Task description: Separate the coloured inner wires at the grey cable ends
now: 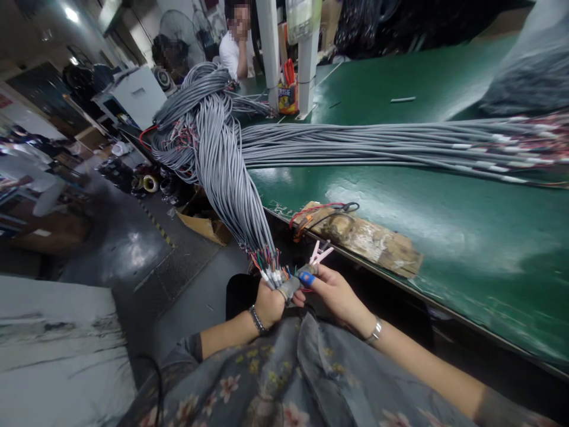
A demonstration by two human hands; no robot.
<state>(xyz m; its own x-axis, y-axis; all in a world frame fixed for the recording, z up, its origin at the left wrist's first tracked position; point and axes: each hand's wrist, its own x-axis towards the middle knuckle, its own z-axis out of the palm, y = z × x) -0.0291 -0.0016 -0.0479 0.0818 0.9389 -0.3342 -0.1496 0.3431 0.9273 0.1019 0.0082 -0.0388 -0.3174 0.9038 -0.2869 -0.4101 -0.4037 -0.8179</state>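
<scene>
My left hand (269,303) is closed around the end of a grey cable (226,178) from a thick hanging bundle, with stripped coloured wire ends (270,265) sticking up above the fist. My right hand (335,292) is closed on a small pink-handled tool (320,253), its tip held against the cable end in my left hand. A blue cover sits on one right fingertip. Both hands hover over my lap, just off the table's edge.
A green table (400,196) carries a long bundle of grey cables (400,145) and a worn wooden block with red and black wires (355,231). A cardboard box (202,222) sits on the floor. A person in white (237,47) sits at the far end.
</scene>
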